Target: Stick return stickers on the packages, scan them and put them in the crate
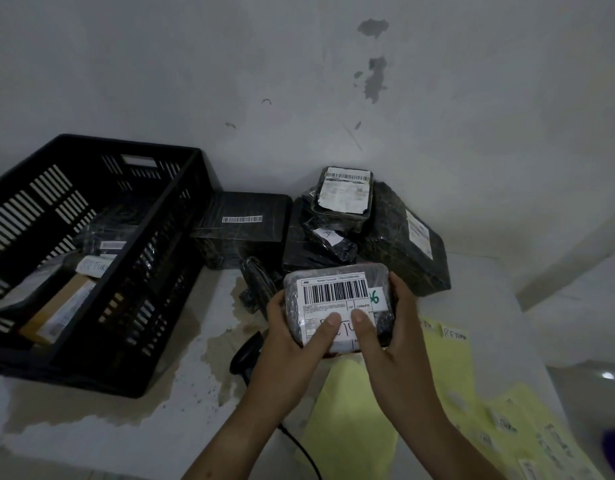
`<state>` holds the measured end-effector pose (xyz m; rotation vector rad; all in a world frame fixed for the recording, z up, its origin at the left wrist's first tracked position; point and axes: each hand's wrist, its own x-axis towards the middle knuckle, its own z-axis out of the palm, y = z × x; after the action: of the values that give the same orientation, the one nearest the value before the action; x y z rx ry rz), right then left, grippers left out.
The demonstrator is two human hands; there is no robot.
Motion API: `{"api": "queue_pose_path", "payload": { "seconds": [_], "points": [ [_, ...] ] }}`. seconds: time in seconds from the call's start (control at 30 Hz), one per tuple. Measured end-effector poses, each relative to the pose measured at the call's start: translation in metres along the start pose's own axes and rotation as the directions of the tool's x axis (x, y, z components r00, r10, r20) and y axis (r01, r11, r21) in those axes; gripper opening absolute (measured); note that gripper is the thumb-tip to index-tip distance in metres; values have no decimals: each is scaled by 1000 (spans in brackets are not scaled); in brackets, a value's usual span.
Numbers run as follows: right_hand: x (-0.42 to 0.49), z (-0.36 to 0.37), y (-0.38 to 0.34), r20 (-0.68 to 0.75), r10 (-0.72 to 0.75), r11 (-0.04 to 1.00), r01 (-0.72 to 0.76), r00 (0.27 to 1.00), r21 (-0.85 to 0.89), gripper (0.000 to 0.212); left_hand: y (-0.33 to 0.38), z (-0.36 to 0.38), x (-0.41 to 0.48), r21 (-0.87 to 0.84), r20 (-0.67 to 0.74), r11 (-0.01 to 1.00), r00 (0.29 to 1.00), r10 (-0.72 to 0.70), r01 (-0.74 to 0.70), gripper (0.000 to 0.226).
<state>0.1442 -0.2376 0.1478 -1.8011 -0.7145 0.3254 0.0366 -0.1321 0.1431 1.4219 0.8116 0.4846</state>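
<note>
Both hands hold a small bubble-wrapped package (337, 285) with a barcode label above the table. My left hand (292, 337) grips its left side and my right hand (389, 327) grips its right side. Both thumbs press a white return sticker (345, 332) low on the label. The black slotted crate (181, 216) stands at the left with several packages inside, one marked with a return sticker (93, 266). A black scanner (245, 355) lies on the table under my left wrist, partly hidden.
Several black-wrapped packages (403, 244) are piled against the wall behind my hands, with a flat one (243, 220) next to the crate. Yellow sticker sheets (451, 362) with return stickers lie at the right. The scanner's cable (299, 448) runs toward the front edge.
</note>
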Motion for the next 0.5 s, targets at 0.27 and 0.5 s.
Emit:
{"api": "queue_pose_path", "payload": {
  "seconds": [0.27, 0.5],
  "points": [
    [6, 4, 3, -15, 36, 999, -35, 999, 34, 67, 6, 2, 1, -26, -20, 999, 999, 40, -41, 58],
    [5, 6, -5, -35, -14, 994, 18, 999, 107, 59, 6, 7, 5, 54, -104, 994, 989, 102, -97, 57]
  ]
}}
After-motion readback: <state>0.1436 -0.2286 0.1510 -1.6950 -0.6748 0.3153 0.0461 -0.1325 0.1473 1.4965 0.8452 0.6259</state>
